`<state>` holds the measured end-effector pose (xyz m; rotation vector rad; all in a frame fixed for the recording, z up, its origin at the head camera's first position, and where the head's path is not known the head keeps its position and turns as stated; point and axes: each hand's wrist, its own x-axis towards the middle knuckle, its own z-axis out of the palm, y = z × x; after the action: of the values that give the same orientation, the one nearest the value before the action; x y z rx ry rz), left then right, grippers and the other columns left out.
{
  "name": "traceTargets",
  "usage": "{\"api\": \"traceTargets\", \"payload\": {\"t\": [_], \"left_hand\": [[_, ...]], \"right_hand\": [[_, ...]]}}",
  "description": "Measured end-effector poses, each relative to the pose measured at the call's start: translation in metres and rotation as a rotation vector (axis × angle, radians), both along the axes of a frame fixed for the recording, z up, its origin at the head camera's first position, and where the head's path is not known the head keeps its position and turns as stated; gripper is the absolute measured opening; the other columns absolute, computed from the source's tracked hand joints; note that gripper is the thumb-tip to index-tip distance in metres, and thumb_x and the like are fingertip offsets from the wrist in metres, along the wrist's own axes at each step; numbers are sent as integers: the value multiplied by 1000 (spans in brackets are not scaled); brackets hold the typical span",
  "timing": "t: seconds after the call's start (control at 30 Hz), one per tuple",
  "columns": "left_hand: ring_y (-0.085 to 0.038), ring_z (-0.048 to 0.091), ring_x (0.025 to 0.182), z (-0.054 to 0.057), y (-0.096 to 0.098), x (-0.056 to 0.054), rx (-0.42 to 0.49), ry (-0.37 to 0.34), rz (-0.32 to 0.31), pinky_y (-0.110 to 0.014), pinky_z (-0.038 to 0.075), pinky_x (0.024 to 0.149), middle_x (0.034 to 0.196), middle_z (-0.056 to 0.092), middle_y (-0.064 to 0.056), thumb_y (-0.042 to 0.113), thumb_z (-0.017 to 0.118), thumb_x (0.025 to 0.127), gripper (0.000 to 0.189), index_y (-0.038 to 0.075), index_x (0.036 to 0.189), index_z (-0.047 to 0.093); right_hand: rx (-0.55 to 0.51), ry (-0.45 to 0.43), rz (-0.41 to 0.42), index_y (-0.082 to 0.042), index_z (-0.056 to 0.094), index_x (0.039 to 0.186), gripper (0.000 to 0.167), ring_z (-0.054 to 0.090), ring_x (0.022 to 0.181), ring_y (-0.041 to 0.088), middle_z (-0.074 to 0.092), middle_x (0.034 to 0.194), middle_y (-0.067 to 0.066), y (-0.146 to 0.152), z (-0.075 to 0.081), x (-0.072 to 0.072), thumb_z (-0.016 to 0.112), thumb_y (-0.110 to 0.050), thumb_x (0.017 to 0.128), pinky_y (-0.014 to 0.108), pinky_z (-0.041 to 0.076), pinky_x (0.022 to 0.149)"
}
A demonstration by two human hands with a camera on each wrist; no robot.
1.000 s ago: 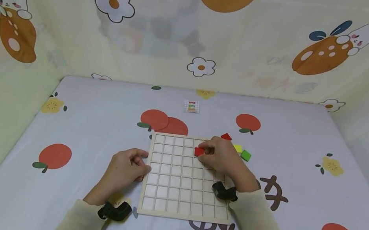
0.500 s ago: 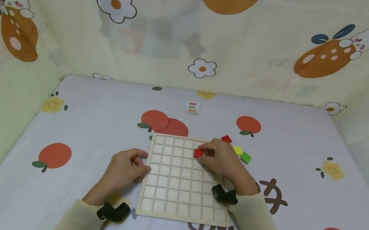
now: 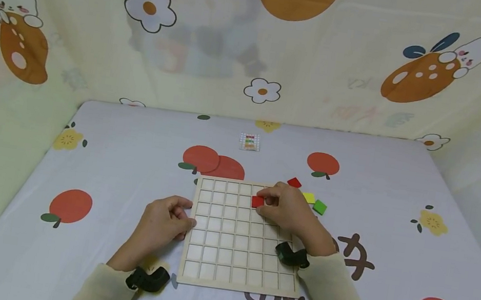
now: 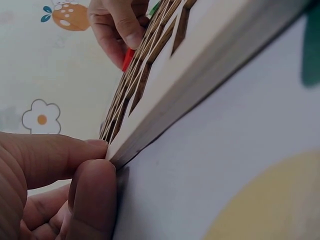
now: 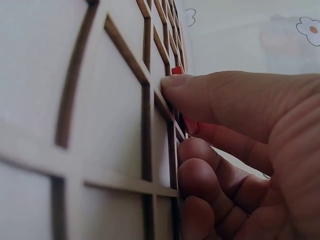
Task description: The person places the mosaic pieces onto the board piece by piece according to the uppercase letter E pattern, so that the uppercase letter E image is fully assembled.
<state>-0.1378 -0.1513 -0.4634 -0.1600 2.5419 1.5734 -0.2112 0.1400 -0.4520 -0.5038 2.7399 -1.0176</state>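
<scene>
A light wooden grid board (image 3: 229, 227) lies flat on the table. My right hand (image 3: 291, 210) is over its upper right part, pinching a red square tile (image 3: 257, 202) between thumb and fingers at a cell in the second row from the top. In the right wrist view the thumb and fingertips are right at the grid, and most of the red tile (image 5: 190, 125) is hidden behind them. At the board's left rim, my left hand (image 3: 164, 220) holds the edge with thumb and index finger; the left wrist view shows both fingertips against the wooden frame (image 4: 150, 125).
Beyond the board's upper right corner lie a red tile (image 3: 294, 182), a yellow tile (image 3: 309, 198) and a green tile (image 3: 320, 207). A small card with a coloured grid pattern (image 3: 249, 141) lies farther back. A printed cloth (image 3: 128, 154) covers the table, and patterned curtains surround it.
The head view has shifted slightly. Both hands keep almost the same places, with the red square tile still in the right fingers at about the same cell.
</scene>
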Motion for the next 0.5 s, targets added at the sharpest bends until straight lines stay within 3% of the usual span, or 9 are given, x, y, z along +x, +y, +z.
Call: {"api": "traceTargets", "payload": {"t": [0.5], "left_hand": [[-16,61,54,-1,1,-1,13,3,-2,-24,50,53,74,62,-6,1,79,87,29,0,115,71]], "right_hand": [[-3,-6,-5,-4,78,116,29,53,82,19,57,86,3,0,1,0,81,-9,88,30,45,67]]}}
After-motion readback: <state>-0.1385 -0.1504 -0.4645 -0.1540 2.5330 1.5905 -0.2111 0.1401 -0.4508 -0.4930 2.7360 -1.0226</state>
